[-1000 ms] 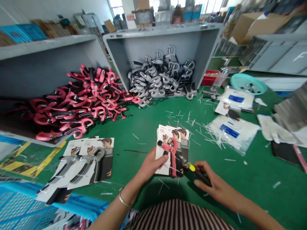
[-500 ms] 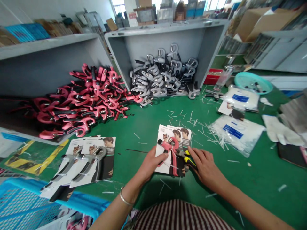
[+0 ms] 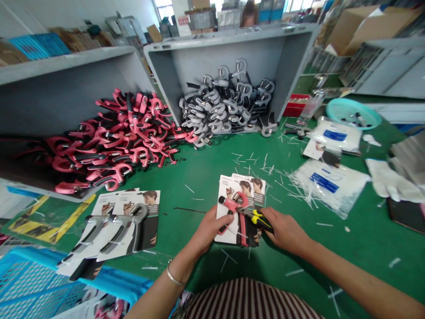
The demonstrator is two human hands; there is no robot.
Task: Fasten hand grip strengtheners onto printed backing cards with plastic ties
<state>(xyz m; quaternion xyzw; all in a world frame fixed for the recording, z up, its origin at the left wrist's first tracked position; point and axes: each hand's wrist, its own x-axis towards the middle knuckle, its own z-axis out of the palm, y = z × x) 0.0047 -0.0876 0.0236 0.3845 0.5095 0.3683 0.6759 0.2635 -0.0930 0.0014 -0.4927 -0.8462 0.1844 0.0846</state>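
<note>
My left hand (image 3: pixel 211 228) is closed on a pink hand grip strengthener (image 3: pixel 237 203) and the printed card (image 3: pixel 223 237) under it, thumb pressed on the pink handle. A thin white cable tie (image 3: pixel 236 232) crosses the handles. My right hand (image 3: pixel 286 230) grips pliers with yellow and black handles (image 3: pixel 260 218); their jaws lie at the strengthener, near its middle. More cards (image 3: pixel 259 185) are stacked beneath. To the left, grey hand grip strengtheners (image 3: pixel 128 228) lie on similar cards.
A grey bin (image 3: pixel 139 66) of pink strengtheners stands at left, another grey bin (image 3: pixel 295 57) of grey ones behind. Loose white ties (image 3: pixel 270 169) scatter rightward near a plastic bag of ties (image 3: pixel 332 190), a glove (image 3: pixel 387 179) and a teal dish (image 3: pixel 352 106). A blue basket (image 3: pixel 29 270) sits front left.
The pliers' jaws have shifted slightly left on the strengthener, and my right fingers have curled further around the handles. My left hand keeps its hold in nearly the same place.
</note>
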